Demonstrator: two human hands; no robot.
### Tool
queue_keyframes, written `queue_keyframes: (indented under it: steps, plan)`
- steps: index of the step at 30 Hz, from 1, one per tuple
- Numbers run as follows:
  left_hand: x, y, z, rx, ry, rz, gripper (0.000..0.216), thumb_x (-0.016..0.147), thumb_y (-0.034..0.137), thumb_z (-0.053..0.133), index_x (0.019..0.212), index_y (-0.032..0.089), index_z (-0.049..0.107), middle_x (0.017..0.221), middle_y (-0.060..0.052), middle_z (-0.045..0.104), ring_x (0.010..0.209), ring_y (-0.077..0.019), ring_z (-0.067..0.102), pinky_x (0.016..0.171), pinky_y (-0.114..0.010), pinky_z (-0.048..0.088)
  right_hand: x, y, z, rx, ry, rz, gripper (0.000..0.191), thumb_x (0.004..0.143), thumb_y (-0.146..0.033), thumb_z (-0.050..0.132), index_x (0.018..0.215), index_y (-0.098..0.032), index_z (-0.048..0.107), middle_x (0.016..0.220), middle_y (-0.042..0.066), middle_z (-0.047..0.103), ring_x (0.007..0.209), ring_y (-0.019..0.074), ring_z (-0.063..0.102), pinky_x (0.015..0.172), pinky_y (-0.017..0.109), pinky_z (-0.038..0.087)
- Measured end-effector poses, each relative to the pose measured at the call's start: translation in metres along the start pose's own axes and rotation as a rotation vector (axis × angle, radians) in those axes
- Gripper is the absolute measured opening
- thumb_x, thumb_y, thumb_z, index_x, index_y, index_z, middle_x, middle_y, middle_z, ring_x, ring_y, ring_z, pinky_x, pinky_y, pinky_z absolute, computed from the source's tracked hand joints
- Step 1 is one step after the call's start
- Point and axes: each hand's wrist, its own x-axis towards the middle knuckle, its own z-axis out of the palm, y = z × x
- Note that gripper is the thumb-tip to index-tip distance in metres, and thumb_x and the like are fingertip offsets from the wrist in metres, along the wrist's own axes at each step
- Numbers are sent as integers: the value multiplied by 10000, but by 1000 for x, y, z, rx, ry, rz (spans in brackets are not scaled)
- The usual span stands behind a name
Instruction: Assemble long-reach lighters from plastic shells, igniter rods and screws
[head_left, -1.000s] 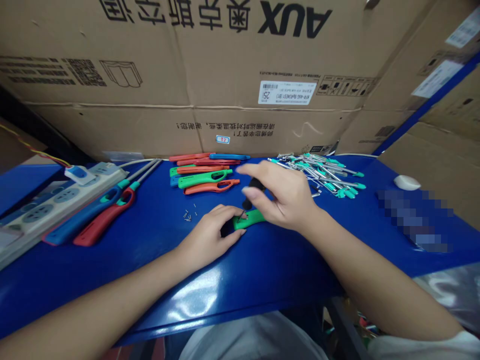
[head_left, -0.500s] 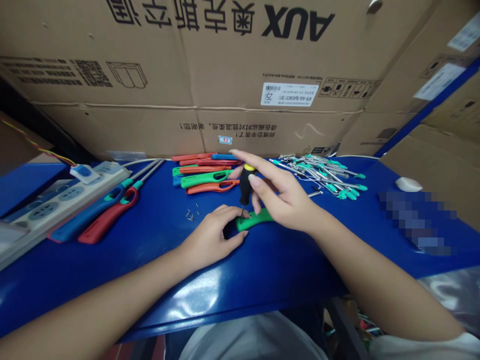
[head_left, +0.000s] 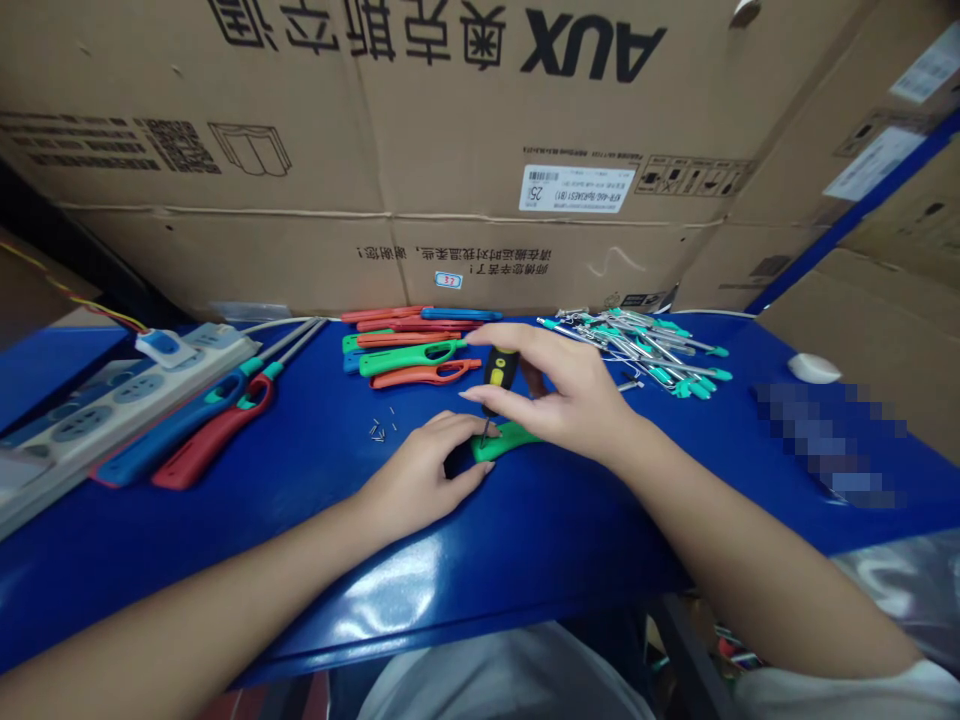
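Observation:
My left hand (head_left: 424,468) is closed on the left end of a green lighter handle (head_left: 504,440) that lies on the blue table. My right hand (head_left: 564,392) grips a black and yellow screwdriver (head_left: 498,374), thumb and fingers around its handle. The screwdriver points down, its shaft meeting the handle's left end close to my left fingertips. My right hand hides the far end of the green handle. Left of it, several small screws (head_left: 378,431) lie loose on the table.
Red, orange, green and blue lighter handles (head_left: 409,357) are piled at the back. Metal lighter tubes with teal ends (head_left: 660,350) form a heap to their right. Two long-necked lighters (head_left: 187,440) rest beside a power strip (head_left: 97,410) at left. Cardboard (head_left: 450,150) walls the back.
My right hand has shifted its grip on the screwdriver: the fingers moved slightly down and the handle has turned, showing more yellow. My left hand and the green handle stay put.

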Motion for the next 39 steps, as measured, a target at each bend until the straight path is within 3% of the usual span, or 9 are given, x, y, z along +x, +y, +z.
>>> queue_keyframes:
  steps: [3,7,13,19,25,30,33,36,39]
  plan:
    - [0,-1,0,2,3,8,247,896,155,682,1137,204,671,1150,-37,737,1071,-219,654,989,-377,511,0,0,0,-124,71,-6,373,975,-489,612,1170,-178,685,1083,89,769,910,196,730,823,300,575]
    - [0,-1,0,-2,-4,8,254,902,153,678,1151,204,669,1130,-35,737,1063,-214,656,982,-374,513,0,-2,2,172,-62,96,415,1097,-285,291,1450,-196,491,1208,84,721,809,126,707,781,285,589]
    - [0,-2,1,6,-11,13,260,907,176,684,1165,206,671,1176,-47,733,1095,-231,650,1005,-403,508,-1,1,2,-67,87,-44,349,945,-467,663,1143,-181,685,1049,87,755,872,196,719,798,305,586]
    - [1,-2,0,-4,-17,2,242,909,174,678,1148,211,677,1140,-42,738,1072,-226,656,986,-396,516,0,0,1,190,-122,67,455,1089,-262,306,1534,-217,389,1302,94,681,857,140,710,825,311,596]
    - [1,-2,1,9,-6,18,242,905,182,689,1144,215,676,1167,-42,737,1103,-229,660,1015,-399,512,-2,6,1,-65,93,-81,417,903,-510,709,1155,-178,691,1085,87,765,907,205,730,846,312,583]
    - [2,-1,0,7,-9,19,243,904,182,686,1144,218,681,1139,-44,744,1077,-230,672,989,-398,529,0,1,1,166,-77,57,421,1097,-305,329,1479,-215,481,1291,79,696,782,115,698,748,271,587]
    - [1,-1,0,8,-8,16,246,905,184,687,1148,220,680,1151,-46,741,1083,-233,669,993,-401,526,0,3,1,157,-23,45,385,1037,-403,525,1358,-200,591,1215,79,724,750,122,683,660,250,571]
    - [0,-2,0,20,-10,20,253,908,193,691,1160,216,675,1158,-49,744,1080,-237,671,981,-403,531,-1,6,-1,-68,100,-90,432,895,-543,707,1133,-183,709,995,73,765,825,182,708,731,281,577]
    - [1,-1,0,21,-11,21,247,908,185,687,1153,217,677,1145,-46,747,1052,-231,676,965,-401,537,-1,4,-3,-77,-1,-108,446,1029,-474,507,1359,-195,617,1128,92,744,986,200,710,839,311,585]
